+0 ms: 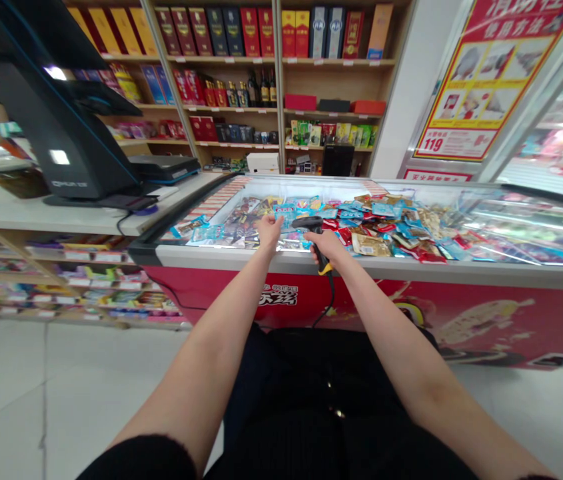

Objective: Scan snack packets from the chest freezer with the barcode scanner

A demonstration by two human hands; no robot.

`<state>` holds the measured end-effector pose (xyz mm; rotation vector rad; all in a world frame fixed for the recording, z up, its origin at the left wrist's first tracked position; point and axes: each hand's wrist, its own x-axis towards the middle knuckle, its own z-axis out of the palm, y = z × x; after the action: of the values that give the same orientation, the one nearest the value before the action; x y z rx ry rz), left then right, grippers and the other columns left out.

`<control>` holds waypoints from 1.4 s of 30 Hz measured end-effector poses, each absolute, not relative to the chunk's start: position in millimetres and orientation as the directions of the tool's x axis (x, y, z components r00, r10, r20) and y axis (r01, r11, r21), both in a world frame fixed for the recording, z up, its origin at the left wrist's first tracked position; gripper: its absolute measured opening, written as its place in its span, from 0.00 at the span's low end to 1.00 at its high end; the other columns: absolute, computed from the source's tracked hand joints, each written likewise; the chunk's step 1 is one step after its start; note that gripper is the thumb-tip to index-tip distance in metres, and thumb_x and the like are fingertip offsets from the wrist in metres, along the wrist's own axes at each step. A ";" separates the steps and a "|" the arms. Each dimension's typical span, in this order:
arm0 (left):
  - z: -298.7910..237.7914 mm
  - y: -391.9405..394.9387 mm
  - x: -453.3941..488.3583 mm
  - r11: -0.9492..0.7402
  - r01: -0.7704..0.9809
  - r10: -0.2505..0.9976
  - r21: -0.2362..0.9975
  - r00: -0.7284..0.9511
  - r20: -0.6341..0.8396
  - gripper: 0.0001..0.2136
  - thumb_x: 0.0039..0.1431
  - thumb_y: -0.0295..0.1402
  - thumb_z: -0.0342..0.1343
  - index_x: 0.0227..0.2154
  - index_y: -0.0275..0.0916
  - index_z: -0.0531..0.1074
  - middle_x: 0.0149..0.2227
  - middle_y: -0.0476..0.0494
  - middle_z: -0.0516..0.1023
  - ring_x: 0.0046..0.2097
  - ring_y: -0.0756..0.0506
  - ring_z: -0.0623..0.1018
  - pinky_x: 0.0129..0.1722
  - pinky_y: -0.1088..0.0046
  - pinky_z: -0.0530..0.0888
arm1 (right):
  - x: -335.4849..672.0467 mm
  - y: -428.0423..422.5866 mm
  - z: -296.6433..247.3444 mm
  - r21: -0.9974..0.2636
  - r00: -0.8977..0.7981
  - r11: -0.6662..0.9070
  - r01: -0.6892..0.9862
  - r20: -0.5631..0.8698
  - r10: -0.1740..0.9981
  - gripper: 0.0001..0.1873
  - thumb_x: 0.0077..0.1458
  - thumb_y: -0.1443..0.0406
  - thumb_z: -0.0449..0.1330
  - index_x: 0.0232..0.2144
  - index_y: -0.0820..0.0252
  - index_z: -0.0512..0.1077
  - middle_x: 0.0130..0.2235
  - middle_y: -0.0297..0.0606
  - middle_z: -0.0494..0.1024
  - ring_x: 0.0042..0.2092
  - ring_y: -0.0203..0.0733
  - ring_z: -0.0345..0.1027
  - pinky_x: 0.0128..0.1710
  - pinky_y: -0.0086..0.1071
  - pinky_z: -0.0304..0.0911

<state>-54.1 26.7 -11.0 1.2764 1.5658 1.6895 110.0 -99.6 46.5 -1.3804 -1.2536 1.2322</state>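
My right hand [328, 248] is closed around the handle of a black barcode scanner [310, 225] with a yellow base, held over the front edge of a chest freezer [241, 256]. The scanner's black cord hangs down the freezer's red front. My left hand [268, 231] reaches over the glass lid just left of the scanner head, fingers stretched toward blue snack packets [286, 212]; whether it touches them I cannot tell. Many small wrapped packets in blue, red and brown lie spread over the freezer top.
A black till screen [56, 127] stands on a white counter [36, 217] at the left, with low goods shelves beneath. Wooden shelves [271, 80] of boxes and bottles line the back wall. A red poster [491, 80] hangs at the right. Pale tiled floor lies below.
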 end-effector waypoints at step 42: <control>3.5 -14.1 25.7 -0.308 0.696 0.914 0.649 0.028 0.404 0.18 0.63 0.28 0.50 0.52 0.33 0.78 0.55 0.36 0.79 0.59 0.40 0.75 0.60 0.68 0.68 | 150.4 -97.4 34.1 -0.993 0.121 -0.108 -0.036 -0.112 0.986 0.14 0.60 0.67 0.60 0.22 0.61 0.66 0.15 0.31 0.68 0.14 0.34 0.59 0.12 0.28 0.60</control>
<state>25.7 -14.1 3.5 2.0363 1.6555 1.1539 150.4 -97.4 34.1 -1.3234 -1.0424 1.2104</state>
